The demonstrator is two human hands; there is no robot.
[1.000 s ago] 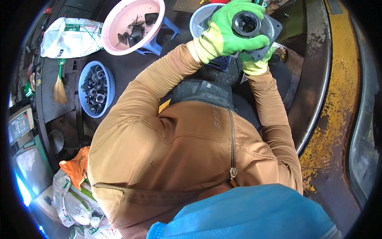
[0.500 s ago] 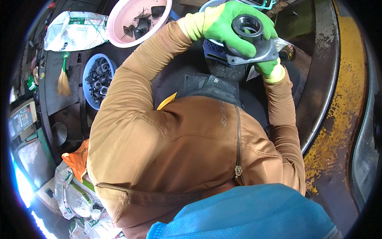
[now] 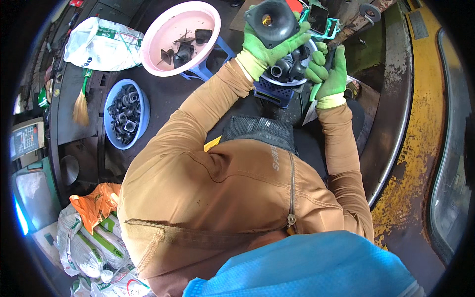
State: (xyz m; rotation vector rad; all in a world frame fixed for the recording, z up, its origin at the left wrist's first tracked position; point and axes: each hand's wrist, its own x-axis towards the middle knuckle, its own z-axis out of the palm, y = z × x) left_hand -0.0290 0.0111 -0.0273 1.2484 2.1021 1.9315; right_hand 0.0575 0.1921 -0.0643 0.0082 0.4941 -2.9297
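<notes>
My left hand [image 3: 255,52], in a green glove, grips a black plastic horn-shaped part [image 3: 278,33] with a square flange, its wide mouth facing up. My gloved right hand [image 3: 330,76] is closed around what looks like a knife [image 3: 314,93] with a green handle; its pale blade points down toward my lap. A dark piece [image 3: 330,58] shows between that hand's thumb and fingers, too unclear to name. Between my hands, a pale basin [image 3: 286,83] holds several black tubular parts [image 3: 278,71] and rests on a blue plastic stool [image 3: 271,96].
At upper left, a pink basin [image 3: 154,58] with black scraps stands on a blue stool [image 3: 199,72]. Left of me, a blue basin [image 3: 145,115] holds many small black pieces. A teal basket [image 3: 332,35] with a phone [image 3: 318,20] sits beyond. A yellow machine frame [image 3: 413,163] borders the right.
My hands have separated. The left has carried the black part up and left and tipped its wide mouth upward; the right has come out from beneath it, uncovering the basin of parts.
</notes>
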